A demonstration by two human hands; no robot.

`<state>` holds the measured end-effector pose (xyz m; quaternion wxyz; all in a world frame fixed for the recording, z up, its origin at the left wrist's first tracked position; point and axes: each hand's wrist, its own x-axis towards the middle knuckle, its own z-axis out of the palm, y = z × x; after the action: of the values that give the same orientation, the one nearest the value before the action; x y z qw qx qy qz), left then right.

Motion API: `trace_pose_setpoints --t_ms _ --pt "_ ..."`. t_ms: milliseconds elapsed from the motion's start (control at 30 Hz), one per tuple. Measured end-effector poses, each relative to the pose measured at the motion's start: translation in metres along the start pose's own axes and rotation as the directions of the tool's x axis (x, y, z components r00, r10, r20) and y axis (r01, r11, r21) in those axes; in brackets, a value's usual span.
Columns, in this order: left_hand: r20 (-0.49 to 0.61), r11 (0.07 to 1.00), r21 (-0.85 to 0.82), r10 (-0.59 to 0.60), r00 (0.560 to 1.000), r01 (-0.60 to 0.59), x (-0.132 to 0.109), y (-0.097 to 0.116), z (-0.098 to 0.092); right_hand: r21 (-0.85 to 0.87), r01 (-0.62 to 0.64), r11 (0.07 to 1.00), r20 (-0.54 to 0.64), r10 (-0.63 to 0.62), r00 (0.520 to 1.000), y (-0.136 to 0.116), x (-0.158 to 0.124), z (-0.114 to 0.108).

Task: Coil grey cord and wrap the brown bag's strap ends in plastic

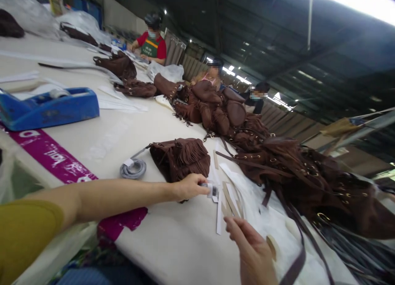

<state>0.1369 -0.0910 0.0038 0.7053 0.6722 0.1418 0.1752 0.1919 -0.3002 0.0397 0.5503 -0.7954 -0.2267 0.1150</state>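
Observation:
My left hand (pixel 191 187) reaches across the white table (pixel 173 231), its fingers closed on a small grey-and-white bundle (pixel 211 190), whose exact kind is unclear. Just behind that hand lies a dark brown fringed suede bag (pixel 182 157). Left of the bag is a coiled grey strap (pixel 133 168) with a white tag. My right hand (pixel 251 248) is closer to me, thumb and fingertips pressed together; whatever they may hold is too small to see. White and beige strips (pixel 219 211) lie between my hands.
A large heap of brown bags (pixel 216 108) runs along the far side, trailing straps to the right. A blue tape dispenser (pixel 52 108) stands at left near purple printed tape (pixel 52 153). Several people, one in a green apron (pixel 149 47), are beyond the table.

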Motion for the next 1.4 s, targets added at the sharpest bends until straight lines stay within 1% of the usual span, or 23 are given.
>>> trace_pose_setpoints --t_ms 67,100,167,233,333,433,600,800,1000,1167,1267,1400 --pt "-0.008 1.0 0.001 0.028 1.0 -0.028 -0.002 0.0 -0.001 0.033 -0.051 0.998 0.043 0.049 0.998 -0.009 0.011 0.034" --pt "-0.012 0.999 0.004 0.04 0.999 -0.04 -0.002 0.0 -0.002 0.038 -0.072 0.997 0.053 0.07 0.996 -0.011 0.016 0.047" --pt "-0.016 0.998 0.011 0.06 0.998 -0.06 -0.002 0.0 -0.004 0.045 -0.086 0.995 0.033 0.084 0.996 -0.008 0.025 0.064" --pt "-0.022 0.997 0.021 0.073 0.997 -0.073 -0.001 0.0 -0.005 0.046 -0.086 0.995 0.026 0.084 0.996 -0.001 0.03 0.07" --pt "-0.019 0.996 0.027 0.083 0.996 -0.082 0.0 -0.002 -0.005 0.032 -0.084 0.996 -0.01 0.085 0.996 0.006 0.032 0.071" --pt "0.0 0.996 0.027 0.086 0.996 -0.086 0.002 -0.004 -0.005 0.01 -0.087 0.996 -0.054 0.088 0.995 0.009 0.034 0.073" --pt "0.025 0.996 0.03 0.087 0.996 -0.088 0.004 -0.005 -0.009 -0.039 -0.07 0.997 -0.068 0.067 0.995 0.009 0.039 0.077" --pt "0.076 0.994 0.044 0.097 0.992 -0.1 0.002 -0.001 -0.012 -0.124 -0.065 0.99 -0.071 0.056 0.996 0.009 0.04 0.078" --pt "0.072 0.969 0.15 0.189 0.979 -0.198 -0.003 0.003 -0.01 -0.026 -0.023 0.999 -0.078 0.021 0.997 0.01 0.039 0.081" --pt "0.067 0.945 0.228 0.225 0.972 -0.234 -0.005 0.005 -0.011 0.021 -0.043 0.999 -0.084 0.044 0.995 0.009 0.04 0.083" --pt "0.088 0.931 0.262 0.24 0.967 -0.255 -0.004 0.005 -0.011 0.064 -0.075 0.995 -0.035 0.077 0.996 0.008 0.039 0.081" --pt "0.071 0.928 0.292 0.22 0.973 -0.232 0.0 0.002 -0.011 0.113 -0.137 0.984 0.043 0.133 0.99 0.007 0.036 0.076"
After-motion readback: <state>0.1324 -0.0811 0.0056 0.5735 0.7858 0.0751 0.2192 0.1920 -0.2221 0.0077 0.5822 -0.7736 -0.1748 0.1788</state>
